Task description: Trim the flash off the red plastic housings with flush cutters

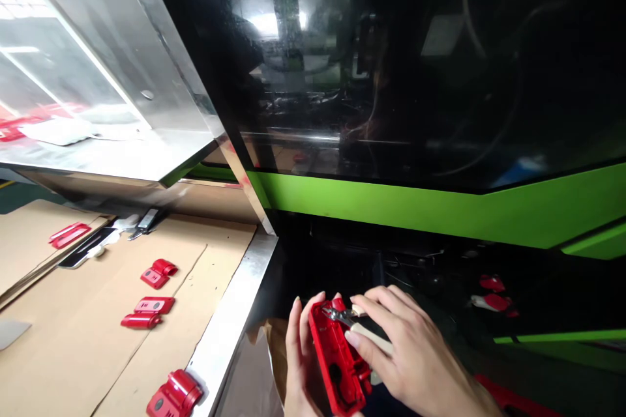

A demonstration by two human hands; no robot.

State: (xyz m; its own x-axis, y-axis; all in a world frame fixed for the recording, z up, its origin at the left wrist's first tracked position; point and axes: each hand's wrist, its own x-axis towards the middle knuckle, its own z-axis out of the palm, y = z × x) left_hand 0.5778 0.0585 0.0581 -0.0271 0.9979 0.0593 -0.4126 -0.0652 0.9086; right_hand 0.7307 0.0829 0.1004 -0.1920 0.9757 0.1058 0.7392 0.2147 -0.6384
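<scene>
My left hand (299, 358) grips a red plastic housing (337, 358) from its left side, fingers curled round the edge. In my right hand (411, 355) is a pair of small cutters with cream handles (359, 326), fingers wrapped round them. The metal jaws (337, 315) touch the top end of the red housing. Both hands are at the bottom centre, in front of the dark lower part of a green machine.
Cardboard (98, 332) covers the bench at left, with several red plastic parts (159, 273) on it and one (175, 395) near the metal bench edge (229, 319). A steel chute (112, 111) overhangs the bench. The green machine (440, 208) has a dark window; red parts (493, 293) lie in its recess.
</scene>
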